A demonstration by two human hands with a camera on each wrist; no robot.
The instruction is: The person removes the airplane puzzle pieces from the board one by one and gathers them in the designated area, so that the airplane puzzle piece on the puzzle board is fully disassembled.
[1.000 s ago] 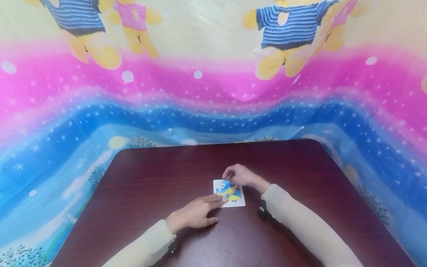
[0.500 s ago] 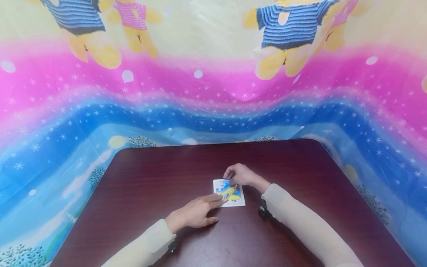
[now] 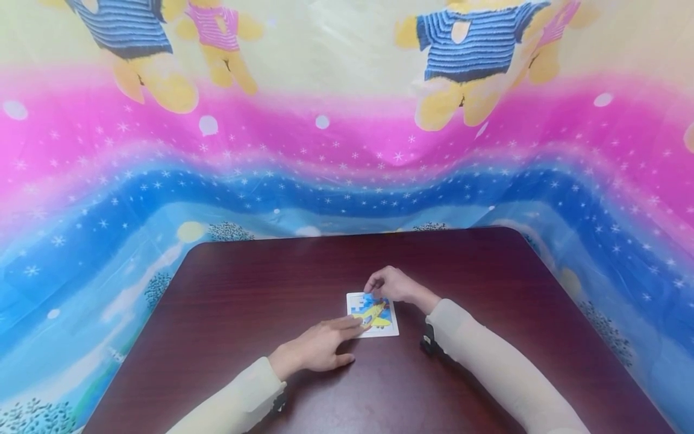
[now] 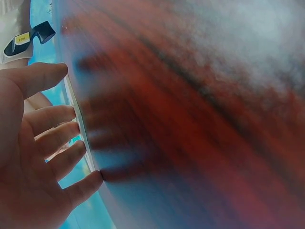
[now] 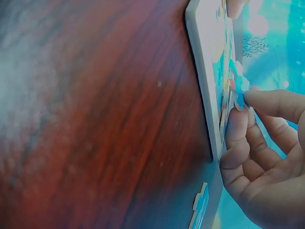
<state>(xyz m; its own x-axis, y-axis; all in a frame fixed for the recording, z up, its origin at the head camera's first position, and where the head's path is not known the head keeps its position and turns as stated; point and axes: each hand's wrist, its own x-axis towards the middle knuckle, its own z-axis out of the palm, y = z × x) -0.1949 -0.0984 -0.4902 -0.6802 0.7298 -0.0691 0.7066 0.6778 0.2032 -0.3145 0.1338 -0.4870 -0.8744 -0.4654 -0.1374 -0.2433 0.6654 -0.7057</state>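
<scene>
A small jigsaw puzzle (image 3: 393, 330) in a white frame, with a yellow airplane on blue, lies on the table. My left hand (image 3: 322, 343) rests its extended fingers on the puzzle's near left part, thumb spread toward the table. Over the far edge, my right hand (image 3: 393, 285) pinches a blue puzzle piece (image 5: 241, 86) between thumb and index finger. In the right wrist view this piece stands tilted close over the picture. The left wrist view shows my left fingertips (image 4: 97, 176) down at the surface; the puzzle is out of sight there.
Another loose puzzle piece (image 5: 199, 207) lies on the dark reddish table (image 3: 260, 283) near the frame, hidden behind my right hand in the head view. A patterned curtain (image 3: 325, 157) hangs along the table's far side and both flanks. Each wrist carries a black device.
My right hand has shifted very slightly to the right with the puzzle piece at its fingertips. The left hand and the puzzle frame stay where they were.
</scene>
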